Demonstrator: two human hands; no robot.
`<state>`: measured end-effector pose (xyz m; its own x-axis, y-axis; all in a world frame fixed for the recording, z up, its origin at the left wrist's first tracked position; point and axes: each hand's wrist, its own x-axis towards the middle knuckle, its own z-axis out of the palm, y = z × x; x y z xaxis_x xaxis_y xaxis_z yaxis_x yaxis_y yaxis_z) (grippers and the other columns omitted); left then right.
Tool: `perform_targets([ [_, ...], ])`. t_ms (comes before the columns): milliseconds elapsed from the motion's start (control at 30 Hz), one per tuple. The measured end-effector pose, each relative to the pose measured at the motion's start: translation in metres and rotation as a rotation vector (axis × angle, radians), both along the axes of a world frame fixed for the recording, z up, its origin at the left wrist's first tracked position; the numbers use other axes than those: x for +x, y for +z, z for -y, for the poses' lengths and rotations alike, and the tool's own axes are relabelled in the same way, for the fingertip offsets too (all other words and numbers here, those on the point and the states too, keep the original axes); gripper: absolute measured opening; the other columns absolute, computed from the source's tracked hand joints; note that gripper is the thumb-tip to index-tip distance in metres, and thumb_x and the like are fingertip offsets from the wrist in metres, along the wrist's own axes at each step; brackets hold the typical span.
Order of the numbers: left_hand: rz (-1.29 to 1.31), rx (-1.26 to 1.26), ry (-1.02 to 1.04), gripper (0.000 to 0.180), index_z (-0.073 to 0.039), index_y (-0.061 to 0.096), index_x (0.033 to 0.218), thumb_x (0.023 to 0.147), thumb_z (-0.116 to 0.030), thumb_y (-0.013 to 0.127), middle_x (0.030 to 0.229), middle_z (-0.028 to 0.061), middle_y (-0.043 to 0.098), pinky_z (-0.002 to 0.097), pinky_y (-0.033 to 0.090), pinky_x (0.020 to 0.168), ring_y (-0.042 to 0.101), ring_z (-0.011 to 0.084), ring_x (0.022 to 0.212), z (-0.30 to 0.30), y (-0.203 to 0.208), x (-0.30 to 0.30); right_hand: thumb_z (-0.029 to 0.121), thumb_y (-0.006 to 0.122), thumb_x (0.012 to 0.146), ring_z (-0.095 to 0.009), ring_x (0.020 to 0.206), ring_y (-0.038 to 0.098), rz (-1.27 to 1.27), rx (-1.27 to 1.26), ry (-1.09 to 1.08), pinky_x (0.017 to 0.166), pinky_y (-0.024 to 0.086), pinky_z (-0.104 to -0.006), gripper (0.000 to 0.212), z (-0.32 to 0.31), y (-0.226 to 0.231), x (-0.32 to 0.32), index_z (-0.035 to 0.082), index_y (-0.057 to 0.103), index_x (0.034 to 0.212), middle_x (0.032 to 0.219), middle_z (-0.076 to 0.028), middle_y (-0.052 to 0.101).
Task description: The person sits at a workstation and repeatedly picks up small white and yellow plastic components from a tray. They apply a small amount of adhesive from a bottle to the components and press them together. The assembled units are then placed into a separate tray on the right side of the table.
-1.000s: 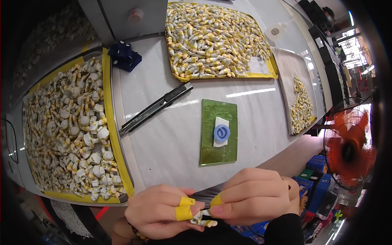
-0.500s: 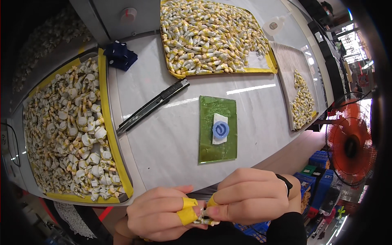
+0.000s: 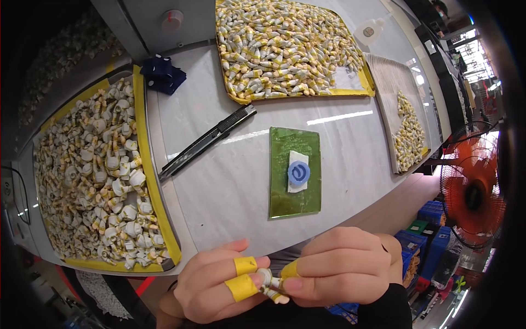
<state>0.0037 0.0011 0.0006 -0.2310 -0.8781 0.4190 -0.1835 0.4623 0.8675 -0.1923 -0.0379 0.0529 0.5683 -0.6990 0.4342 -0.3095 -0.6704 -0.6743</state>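
Low in the view, at the table's near edge, my left hand (image 3: 216,282) grips a small white figure part (image 3: 265,274) with a rounded top, a yellow band and peach tips. Yellow tape wraps two of its fingers. My right hand (image 3: 339,266) pinches thumb to forefinger against the same part's right side, with yellow tape on its forefinger. A small piece may lie within that pinch, but the fingertips cover it. Beyond the hands lies a green rectangular plate (image 3: 279,205) bearing a white pad (image 3: 299,189) and a round blue cap (image 3: 298,173).
A yellow-taped tray (image 3: 152,181) of white parts stands left. Another tray (image 3: 307,94) at the back holds many small white-and-yellow cones. A ribbed tray (image 3: 386,82) sits right. A black box cutter (image 3: 208,140), dark blue cloth (image 3: 163,75), white bottle (image 3: 370,33) and orange fan (image 3: 472,189) surround the work.
The part between my hands has come into fuller view, its rounded top now showing. My left fingers have spread and shifted around it. The whole view has moved slightly.
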Motion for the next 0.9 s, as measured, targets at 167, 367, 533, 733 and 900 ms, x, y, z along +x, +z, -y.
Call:
perform_targets([
  [167, -0.344, 0.328, -0.136, 0.034, 0.000, 0.067, 0.099, 0.069, -0.009, 0.080, 0.092, 0.0098, 0.067, 0.0327, 0.053, 0.076, 0.065, 0.0212, 0.079, 0.003, -0.001, 0.001, 0.007, 0.080, 0.068, -0.017, 0.063, 0.058, 0.220, 0.265, 0.137, 0.054, 0.046, -0.0264, 0.020, 0.011, -0.010, -0.006, 0.007, 0.071, 0.087, 0.078, -0.003, 0.064],
  [367, -0.587, 0.497, -0.250, 0.025, 0.005, 0.067, 0.095, 0.073, -0.003, 0.076, 0.081, 0.0126, 0.067, 0.0268, 0.049, 0.063, 0.066, 0.0199, 0.070, 0.007, 0.000, 0.000, 0.004, 0.072, 0.076, -0.020, 0.071, 0.053, 0.294, 0.507, 0.256, 0.063, 0.040, -0.0282, 0.016, 0.022, -0.009, -0.004, 0.005, 0.068, 0.092, 0.081, -0.007, 0.055],
  [533, -0.553, 0.503, -0.295, 0.022, 0.004, 0.067, 0.092, 0.073, -0.002, 0.076, 0.079, 0.0122, 0.067, 0.0264, 0.049, 0.060, 0.065, 0.0197, 0.068, 0.007, -0.002, 0.001, 0.010, 0.077, 0.075, -0.016, 0.068, 0.050, 0.247, 0.611, 0.278, 0.056, 0.038, -0.0261, 0.013, 0.020, -0.009, -0.002, 0.007, 0.070, 0.086, 0.080, -0.002, 0.052],
  [733, -0.473, 0.494, -0.387, 0.018, 0.002, 0.067, 0.088, 0.073, -0.002, 0.076, 0.077, 0.0119, 0.067, 0.0256, 0.048, 0.059, 0.065, 0.0200, 0.066, 0.012, 0.002, 0.003, 0.012, 0.072, 0.079, -0.018, 0.069, 0.050, 0.165, 0.571, 0.339, 0.058, 0.038, -0.0282, 0.012, 0.021, -0.007, -0.001, 0.006, 0.066, 0.088, 0.080, -0.002, 0.053],
  [900, -0.462, 0.477, -0.397, 0.024, 0.006, 0.063, 0.093, 0.076, -0.006, 0.075, 0.081, 0.0139, 0.065, 0.0271, 0.049, 0.063, 0.062, 0.0173, 0.069, 0.012, 0.010, 0.001, 0.013, 0.072, 0.080, -0.019, 0.069, 0.050, 0.137, 0.544, 0.317, 0.059, 0.038, -0.0287, 0.012, 0.017, -0.008, -0.005, 0.007, 0.066, 0.088, 0.080, -0.003, 0.053],
])
